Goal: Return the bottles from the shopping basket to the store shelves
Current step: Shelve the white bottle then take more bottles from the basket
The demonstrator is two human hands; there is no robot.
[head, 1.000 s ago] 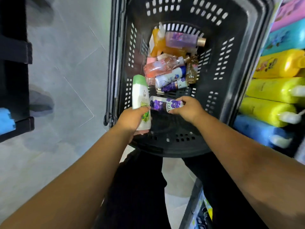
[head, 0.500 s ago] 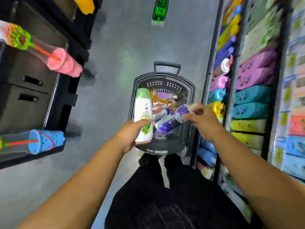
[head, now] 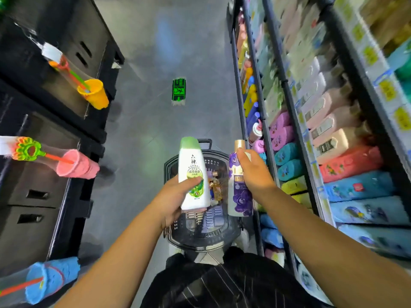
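Two bottles are held upright, side by side but apart. The left hand (head: 175,196) grips a white bottle (head: 192,172) with a green cap, its thumb across the label and its fingers curled behind. The right hand (head: 253,174) wraps its fingers (head: 241,156) round the upper part of a purple bottle (head: 240,196) with a gold cap. Below the fingers sits the basket (head: 200,241), with other bottles (head: 214,190) lying inside. Just right of the right hand run the shelves (head: 311,152), packed with coloured bottles.
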